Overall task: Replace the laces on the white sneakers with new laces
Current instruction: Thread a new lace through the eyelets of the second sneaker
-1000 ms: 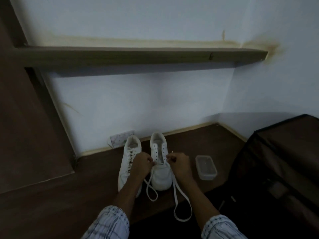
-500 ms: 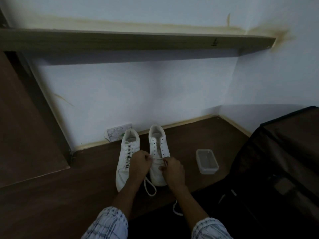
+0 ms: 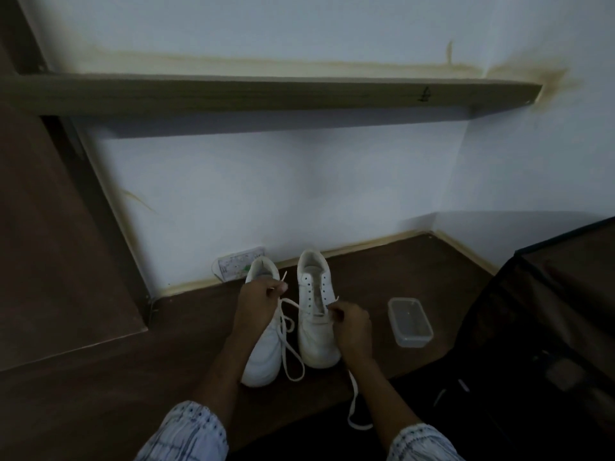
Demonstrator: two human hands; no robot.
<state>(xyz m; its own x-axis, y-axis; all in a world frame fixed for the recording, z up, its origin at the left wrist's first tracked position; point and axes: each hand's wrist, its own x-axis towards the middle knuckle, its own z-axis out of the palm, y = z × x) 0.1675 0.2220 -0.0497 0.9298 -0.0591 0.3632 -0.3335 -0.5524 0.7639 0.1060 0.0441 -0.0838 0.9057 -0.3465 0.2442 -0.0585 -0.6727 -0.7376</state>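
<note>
1. Where the pale wall (image 3: 299, 201) meets the dark wood floor (image 3: 100, 394), a long wooden shelf (image 3: 266, 94) runs across, w/ brown staining along its top edge and at the rt corner.
2. Dark bag or case (image 3: 549, 327) sits at far rt; details too dim to tell.
3. Two white sneakers on floor, heels toward wall, toes toward person. Left sneaker (image 3: 263, 357) partly hidden behind left forearm; right sneaker (image 3: 316, 334) just beside it, upper eyelets bare.
4. Clear plastic container (image 3: 411, 322) stands rt of right sneaker, near but apart.
5. Wall socket plate (image 3: 233, 262) low on wall behind left sneaker.
6. Left hand (image 3: 259, 302) above left sneaker, fingers curled, pinching one end of white lace (image 3: 293, 361); tip sticks up past thumb.
7. Right hand (image 3: 349, 324) at rt side of right sneaker, approx lower eyelets, fingers curled, pinching other lace end.
8. Lace crosses right sneaker at lower eyelets; one length loops on floor btwn shoes, the other trails down past rt forearm.
9. Patterned sleeves (image 3: 186, 434) at bottom edge.
</note>
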